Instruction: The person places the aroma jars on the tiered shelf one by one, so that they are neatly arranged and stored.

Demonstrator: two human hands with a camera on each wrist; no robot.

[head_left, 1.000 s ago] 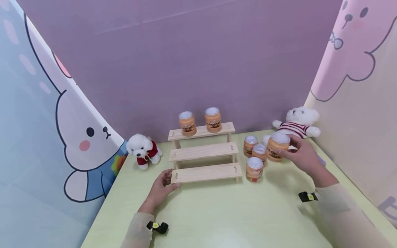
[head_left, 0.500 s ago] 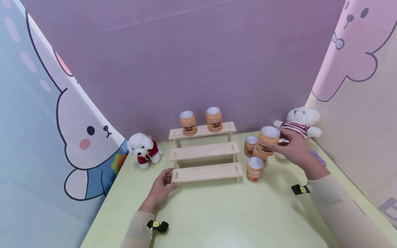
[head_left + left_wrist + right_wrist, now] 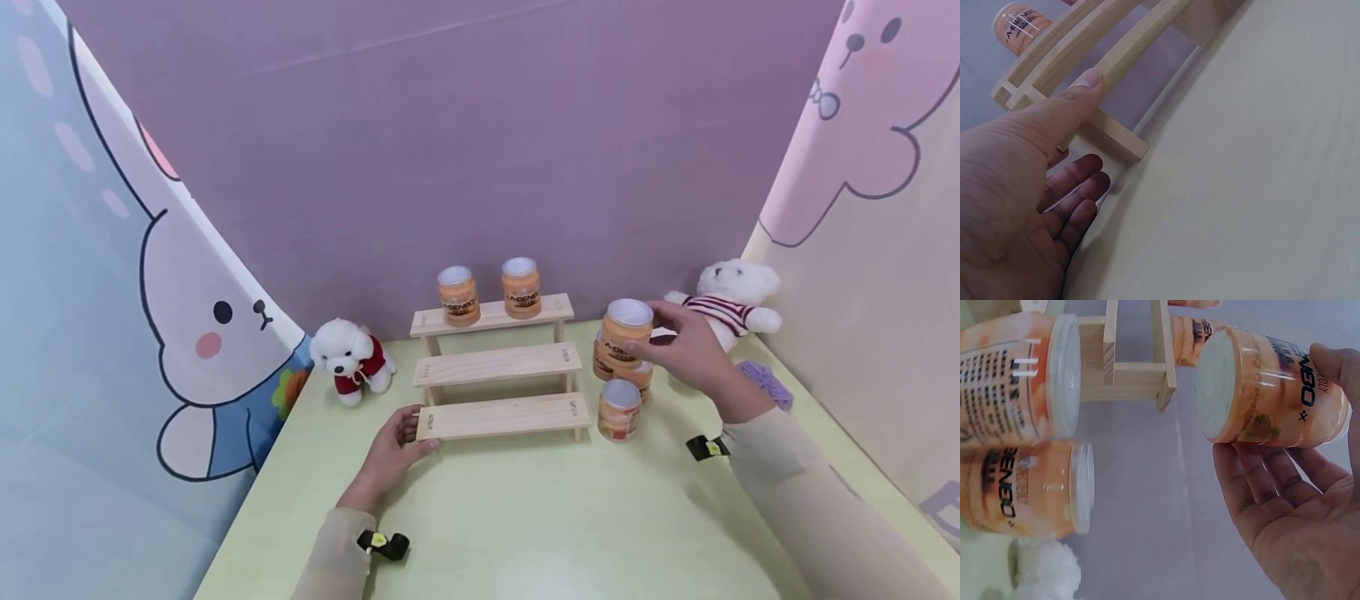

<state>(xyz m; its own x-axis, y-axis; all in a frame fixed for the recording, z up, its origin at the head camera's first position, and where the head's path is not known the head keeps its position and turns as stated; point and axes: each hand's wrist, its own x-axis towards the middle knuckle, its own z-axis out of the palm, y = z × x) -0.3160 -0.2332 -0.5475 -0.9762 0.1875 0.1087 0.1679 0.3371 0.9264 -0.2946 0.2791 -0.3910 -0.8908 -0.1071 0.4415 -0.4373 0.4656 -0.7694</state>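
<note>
A three-step wooden rack [image 3: 497, 367] stands on the pale green table [image 3: 525, 517]. Two orange jars with white lids [image 3: 458, 296] [image 3: 521, 287] stand on its top step. My left hand [image 3: 418, 431] grips the left end of the lowest step. In the left wrist view its thumb [image 3: 1088, 84] lies on top of the rack [image 3: 1122, 50] and its fingers [image 3: 1079, 187] curl below. My right hand [image 3: 651, 332] holds another orange jar [image 3: 626, 332] in the air just right of the rack. In the right wrist view this jar [image 3: 1272, 394] sits between thumb and fingers [image 3: 1254, 481].
Three more orange jars stand on the table right of the rack, the nearest one [image 3: 618, 408] in front. A white plush dog in red [image 3: 348, 360] sits to the left, a white striped plush bear [image 3: 727, 300] and a purple item [image 3: 765, 383] to the right. Printed walls enclose the table.
My right hand has carried its jar up and to the left, away from the plush bear and closer to the rack. My left hand has stayed on the lowest step.
</note>
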